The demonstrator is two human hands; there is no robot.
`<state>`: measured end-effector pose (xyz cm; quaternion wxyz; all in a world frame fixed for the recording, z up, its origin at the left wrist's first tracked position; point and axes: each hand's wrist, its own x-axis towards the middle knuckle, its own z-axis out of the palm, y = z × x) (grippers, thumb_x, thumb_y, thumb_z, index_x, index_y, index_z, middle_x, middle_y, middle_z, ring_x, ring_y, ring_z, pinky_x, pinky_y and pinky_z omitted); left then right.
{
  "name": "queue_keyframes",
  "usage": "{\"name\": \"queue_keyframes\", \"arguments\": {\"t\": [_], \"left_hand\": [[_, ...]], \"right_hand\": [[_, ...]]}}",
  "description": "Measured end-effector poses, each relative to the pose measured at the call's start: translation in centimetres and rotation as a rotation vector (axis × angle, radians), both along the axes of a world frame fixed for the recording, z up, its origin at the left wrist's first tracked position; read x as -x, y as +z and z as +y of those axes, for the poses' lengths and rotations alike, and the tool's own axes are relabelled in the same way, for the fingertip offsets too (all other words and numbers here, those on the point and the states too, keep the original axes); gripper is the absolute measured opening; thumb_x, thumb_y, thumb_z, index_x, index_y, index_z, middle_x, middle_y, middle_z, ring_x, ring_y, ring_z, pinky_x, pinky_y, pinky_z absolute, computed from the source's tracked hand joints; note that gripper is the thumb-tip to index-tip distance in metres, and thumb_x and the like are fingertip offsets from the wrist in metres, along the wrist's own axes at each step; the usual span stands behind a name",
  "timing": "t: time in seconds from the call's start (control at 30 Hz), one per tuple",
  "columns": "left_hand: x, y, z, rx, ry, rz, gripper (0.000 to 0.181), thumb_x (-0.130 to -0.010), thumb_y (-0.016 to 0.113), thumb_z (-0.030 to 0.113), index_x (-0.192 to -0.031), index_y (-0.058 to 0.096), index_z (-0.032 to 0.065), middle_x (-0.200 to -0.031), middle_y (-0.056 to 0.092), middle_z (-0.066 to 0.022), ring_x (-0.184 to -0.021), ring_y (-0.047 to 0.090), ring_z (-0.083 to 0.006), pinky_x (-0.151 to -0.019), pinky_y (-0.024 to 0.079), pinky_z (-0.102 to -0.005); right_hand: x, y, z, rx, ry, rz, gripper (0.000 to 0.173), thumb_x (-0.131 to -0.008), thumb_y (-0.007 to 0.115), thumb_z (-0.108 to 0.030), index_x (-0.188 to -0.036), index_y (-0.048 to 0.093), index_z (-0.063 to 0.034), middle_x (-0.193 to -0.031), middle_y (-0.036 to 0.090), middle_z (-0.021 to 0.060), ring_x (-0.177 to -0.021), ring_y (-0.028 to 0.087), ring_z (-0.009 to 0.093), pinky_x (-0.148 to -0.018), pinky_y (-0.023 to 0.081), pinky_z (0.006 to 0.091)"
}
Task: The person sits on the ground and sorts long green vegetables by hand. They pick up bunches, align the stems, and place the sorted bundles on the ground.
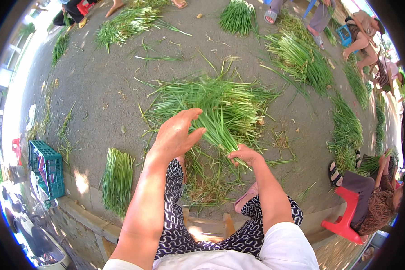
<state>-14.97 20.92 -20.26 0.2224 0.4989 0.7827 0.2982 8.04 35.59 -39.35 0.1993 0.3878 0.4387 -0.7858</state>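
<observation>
My right hand (245,156) is closed round the pale stem ends of a bunch of long green stalks (216,132), which look like garlic chives. The bunch slants up and left over a large loose pile of the same greens (236,104) on the pavement. My left hand (182,133) is beside the leafy part of the bunch, thumb and fingers apart, holding nothing. Loose stalks and dry trimmings (209,182) lie between my feet. A neat bundle of greens (117,180) lies on the ground at the left of my legs.
A teal plastic crate (55,172) stands at the far left by a kerb (84,216). More heaps of greens (300,60) lie ahead and to the right. A person on a red plastic stool (346,216) sits at the right, holding greens; other people sit further off.
</observation>
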Motion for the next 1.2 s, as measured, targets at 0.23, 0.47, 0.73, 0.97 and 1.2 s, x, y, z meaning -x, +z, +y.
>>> {"name": "queue_keyframes", "arguments": {"t": [0.23,0.47,0.73,0.97,1.2], "left_hand": [[1.5,0.1,-2.3,0.016,0.110,-0.023,0.050,-0.080,0.067,0.026,-0.124,0.054,0.0045,-0.110,0.064,-0.0132,-0.093,0.062,-0.0250,-0.082,0.049,-0.0370],[1.3,0.6,-3.1,0.169,0.000,-0.095,0.043,-0.085,0.059,0.036,-0.107,0.062,-0.0004,-0.100,0.067,-0.0143,-0.088,0.065,-0.0247,-0.078,0.050,-0.0371],[-5.6,-2.9,0.0,0.200,0.213,-1.575,0.064,-0.094,0.038,0.055,-0.115,0.053,-0.0037,-0.095,0.064,-0.0143,-0.083,0.063,-0.0252,-0.076,0.052,-0.0390],[-8.3,-4.8,3.9,-0.309,0.517,-1.835,0.032,-0.099,0.034,0.023,-0.106,0.054,-0.0015,-0.092,0.061,-0.0118,-0.084,0.059,-0.0224,-0.071,0.051,-0.0397],[-3.5,-2.4,2.7,-0.311,0.765,-1.368,0.028,-0.098,0.040,0.016,-0.119,0.044,-0.0016,-0.108,0.061,-0.0148,-0.086,0.063,-0.0239,-0.072,0.054,-0.0369]], "right_hand": [[0.4,11.7,1.2,-0.170,-0.055,0.153,0.020,-0.077,0.065,-0.004,-0.091,0.050,-0.0042,-0.066,0.054,0.0049,-0.059,0.051,0.014,-0.047,0.039,0.0289],[-0.4,21.7,-0.8,-0.336,-0.168,0.307,0.028,-0.072,0.068,-0.014,-0.095,0.054,-0.0043,-0.064,0.055,0.0046,-0.054,0.052,0.014,-0.045,0.038,0.0263],[-0.4,25.7,-4.4,-0.348,-0.289,0.355,0.031,-0.072,0.064,-0.013,-0.098,0.056,0.0022,-0.065,0.054,0.0057,-0.053,0.051,0.013,-0.044,0.039,0.0236],[-0.7,21.5,-5.9,-0.189,-0.362,0.394,0.033,-0.075,0.063,-0.009,-0.103,0.053,0.0024,-0.078,0.056,0.0061,-0.058,0.054,0.013,-0.046,0.042,0.0240],[-3.4,20.7,-2.7,-0.196,-0.478,0.337,0.032,-0.075,0.067,-0.011,-0.101,0.055,0.0034,-0.069,0.056,0.0061,-0.057,0.055,0.013,-0.049,0.045,0.0250]]}}
